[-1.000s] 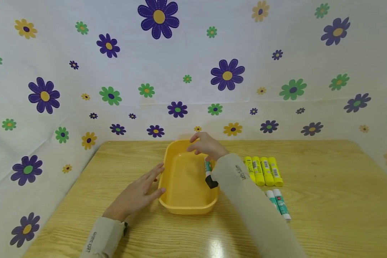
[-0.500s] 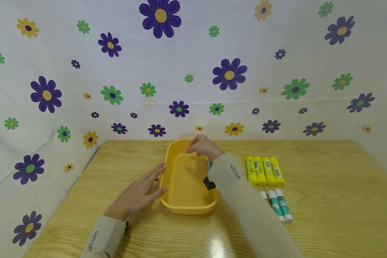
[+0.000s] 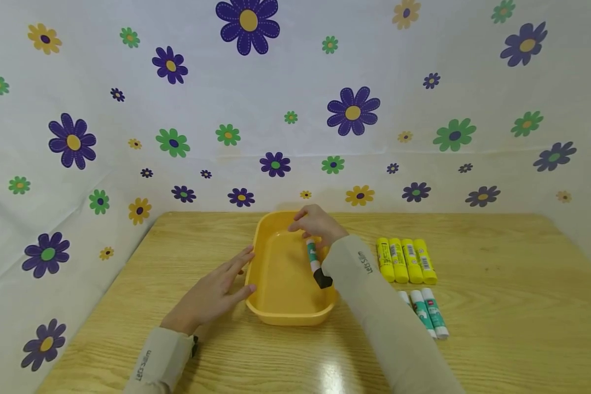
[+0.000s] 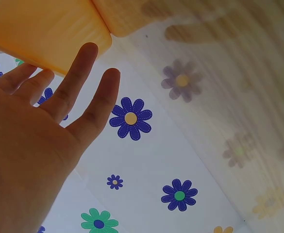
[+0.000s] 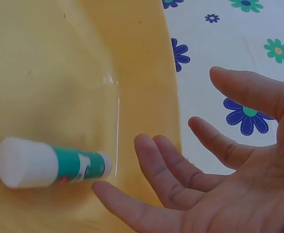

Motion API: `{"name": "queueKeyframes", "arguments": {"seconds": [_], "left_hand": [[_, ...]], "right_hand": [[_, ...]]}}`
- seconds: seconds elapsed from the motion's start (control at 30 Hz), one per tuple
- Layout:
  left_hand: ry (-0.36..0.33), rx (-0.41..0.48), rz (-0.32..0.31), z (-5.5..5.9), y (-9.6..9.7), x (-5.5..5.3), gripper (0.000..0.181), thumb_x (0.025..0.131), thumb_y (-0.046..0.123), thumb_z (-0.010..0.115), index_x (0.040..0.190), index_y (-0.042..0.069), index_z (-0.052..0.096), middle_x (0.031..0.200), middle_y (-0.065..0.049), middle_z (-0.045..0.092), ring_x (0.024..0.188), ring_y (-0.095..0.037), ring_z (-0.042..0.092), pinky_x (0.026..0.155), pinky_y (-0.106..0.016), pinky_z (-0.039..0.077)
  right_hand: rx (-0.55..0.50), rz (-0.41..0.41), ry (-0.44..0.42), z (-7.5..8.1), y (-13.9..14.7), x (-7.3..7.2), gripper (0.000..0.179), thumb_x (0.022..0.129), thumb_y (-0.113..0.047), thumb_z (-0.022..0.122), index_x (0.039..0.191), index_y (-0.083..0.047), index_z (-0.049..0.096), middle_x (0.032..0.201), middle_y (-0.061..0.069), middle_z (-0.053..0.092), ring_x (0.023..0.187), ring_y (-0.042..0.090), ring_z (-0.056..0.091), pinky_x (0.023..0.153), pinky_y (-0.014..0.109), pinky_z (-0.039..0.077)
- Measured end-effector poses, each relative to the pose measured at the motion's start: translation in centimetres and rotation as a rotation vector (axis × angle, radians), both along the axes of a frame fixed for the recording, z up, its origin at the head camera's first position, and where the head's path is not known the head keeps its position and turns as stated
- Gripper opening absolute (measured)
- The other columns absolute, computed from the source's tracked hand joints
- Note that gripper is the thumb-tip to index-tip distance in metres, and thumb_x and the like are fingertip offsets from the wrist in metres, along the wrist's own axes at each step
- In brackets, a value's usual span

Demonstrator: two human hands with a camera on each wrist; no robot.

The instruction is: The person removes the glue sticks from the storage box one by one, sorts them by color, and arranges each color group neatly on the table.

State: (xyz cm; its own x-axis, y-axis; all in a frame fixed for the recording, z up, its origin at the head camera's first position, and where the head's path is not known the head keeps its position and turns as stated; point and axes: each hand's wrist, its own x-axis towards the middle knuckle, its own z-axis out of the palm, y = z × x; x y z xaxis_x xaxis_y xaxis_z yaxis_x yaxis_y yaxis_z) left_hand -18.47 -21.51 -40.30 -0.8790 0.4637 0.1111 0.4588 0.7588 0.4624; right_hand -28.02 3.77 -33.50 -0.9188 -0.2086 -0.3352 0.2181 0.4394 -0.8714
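On the wooden table [image 3: 497, 306], the left hand [image 3: 212, 295] lies flat with straight fingers against the left wall of the yellow tub [image 3: 276, 317]; steadying it there seems wise. Over the tub, the right hand [image 3: 317, 224] hangs with fingers spread, holding nothing, while the green-and-white glue stick [image 5: 49, 165] lies inside by the right wall. Lifting clear without bumping the rim looks best.

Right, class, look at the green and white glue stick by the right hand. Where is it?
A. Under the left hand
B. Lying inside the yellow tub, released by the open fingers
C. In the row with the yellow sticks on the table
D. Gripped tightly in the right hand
B: in the right wrist view the glue stick lies in the yellow tub, and the right hand has its fingers spread, clear of it.
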Motion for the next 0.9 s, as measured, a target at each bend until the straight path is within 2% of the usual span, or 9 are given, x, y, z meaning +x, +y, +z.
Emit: {"name": "queueKeyframes", "arguments": {"seconds": [0.3, 0.5, 0.7, 0.9], "left_hand": [[0.002, -0.018, 0.002, 0.4, 0.1, 0.0, 0.072, 0.103, 0.041, 0.056, 0.161, 0.009, 0.028, 0.168, -0.006, 0.021, 0.125, -0.032, 0.057, 0.103, -0.061, 0.045], [-0.002, -0.012, -0.001, 0.5, 0.2, -0.1, 0.071, 0.103, 0.040, 0.057, 0.160, 0.008, 0.029, 0.168, -0.006, 0.021, 0.125, -0.033, 0.058, 0.103, -0.061, 0.045], [-0.017, -0.010, 0.009, 0.6, 0.3, -0.1, 0.071, 0.103, 0.041, 0.057, 0.160, 0.009, 0.029, 0.168, -0.006, 0.021, 0.126, -0.033, 0.057, 0.104, -0.062, 0.043], [-0.016, -0.007, 0.010, 0.6, 0.2, 0.0, 0.071, 0.103, 0.040, 0.057, 0.161, 0.010, 0.029, 0.167, -0.006, 0.022, 0.126, -0.033, 0.057, 0.103, -0.060, 0.045]], "right_hand": [[-0.031, -0.023, -0.051, -0.5, 0.2, -0.2, 0.042, 0.098, -0.016, 0.067, 0.135, -0.002, 0.051, 0.138, 0.018, 0.051, 0.121, 0.038, 0.052, 0.101, 0.058, 0.048], [-0.045, -0.014, -0.081, -0.5, 0.2, -0.2, 0.042, 0.099, -0.017, 0.066, 0.135, -0.001, 0.051, 0.134, 0.017, 0.056, 0.117, 0.036, 0.055, 0.097, 0.054, 0.053], [-0.050, -0.037, -0.083, -0.9, 0.0, -0.3, 0.041, 0.099, -0.017, 0.067, 0.134, -0.002, 0.052, 0.129, 0.019, 0.056, 0.115, 0.036, 0.057, 0.089, 0.049, 0.058], [-0.086, -0.018, -0.121, -1.8, -0.7, -0.1, 0.043, 0.097, -0.016, 0.069, 0.132, 0.001, 0.050, 0.128, 0.023, 0.056, 0.109, 0.037, 0.062, 0.080, 0.050, 0.061]]}}
